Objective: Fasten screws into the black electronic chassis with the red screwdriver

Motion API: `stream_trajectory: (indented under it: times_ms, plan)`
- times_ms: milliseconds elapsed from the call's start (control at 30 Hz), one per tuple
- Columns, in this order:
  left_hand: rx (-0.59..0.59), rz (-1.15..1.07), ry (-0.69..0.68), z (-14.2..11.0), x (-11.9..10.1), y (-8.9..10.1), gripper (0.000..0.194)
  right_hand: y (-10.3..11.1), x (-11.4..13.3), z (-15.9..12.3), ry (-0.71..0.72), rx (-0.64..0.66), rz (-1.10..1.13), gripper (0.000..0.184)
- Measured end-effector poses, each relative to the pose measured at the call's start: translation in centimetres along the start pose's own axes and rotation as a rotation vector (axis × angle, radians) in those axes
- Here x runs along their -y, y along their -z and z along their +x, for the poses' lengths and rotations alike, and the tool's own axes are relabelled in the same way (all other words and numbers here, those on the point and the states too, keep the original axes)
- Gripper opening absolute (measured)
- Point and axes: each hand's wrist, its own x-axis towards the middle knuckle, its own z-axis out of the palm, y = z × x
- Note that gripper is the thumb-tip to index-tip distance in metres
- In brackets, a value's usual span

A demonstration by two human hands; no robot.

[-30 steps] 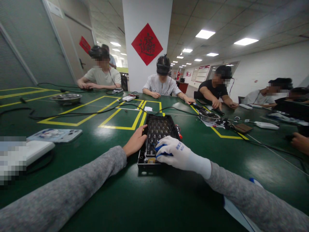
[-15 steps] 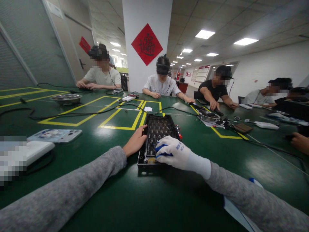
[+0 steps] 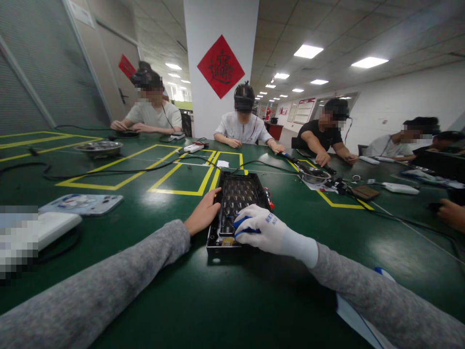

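A black rectangular case lies lengthwise before me on the green table. Its inside shows rows of small, shiny, rounded shapes, with a yellowish part at the near end. My left hand is bare and grips the left wall of the case, one finger reaching over the rim. My right hand wears a white glove with blue on the fingers. Its fingers are bent and closed over the near right part of the case; whatever lies under the fingertips is hidden.
Red items sit against the case's right side. A phone and a white device lie at left. Metal bowls, black cables and yellow tape lines occupy the table. Several people sit across and to the right.
My hands and the case look almost the same. Across the table, the middle person's hand has shifted slightly left, and the left person's hands have moved a little.
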Motion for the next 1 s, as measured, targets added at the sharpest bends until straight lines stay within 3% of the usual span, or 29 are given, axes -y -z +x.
stream_trajectory:
  times_ms: [1000]
  plan:
    - [0.01, 0.016, 0.013, 0.06, -0.12, 0.0, 0.058, -0.01, 0.19, 0.03, -0.011, -0.011, -0.036, 0.018]
